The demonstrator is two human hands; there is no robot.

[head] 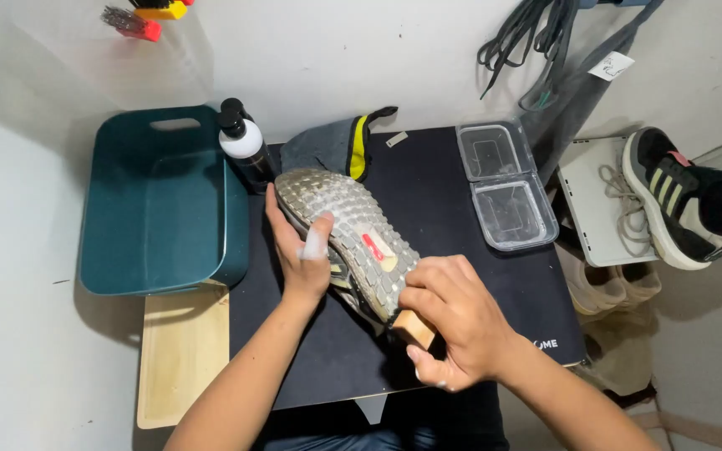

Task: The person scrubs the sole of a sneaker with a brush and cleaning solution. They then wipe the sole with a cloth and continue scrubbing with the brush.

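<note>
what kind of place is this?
Likely a small shoe-cleaning station: the left hand steadies a shoe sole-up, the right hand works a brush on it, with a bottle and teal basin nearby.

Small desk [185, 359] with light wood top, mostly covered by a black mat [436, 200]. On the mat: clear plastic box [505, 185] with open lid at back right, black bottle [242, 146] with white label and grey-yellow cloth [332, 144] at back. Teal tub [156, 205] sits at desk's left side.
</note>
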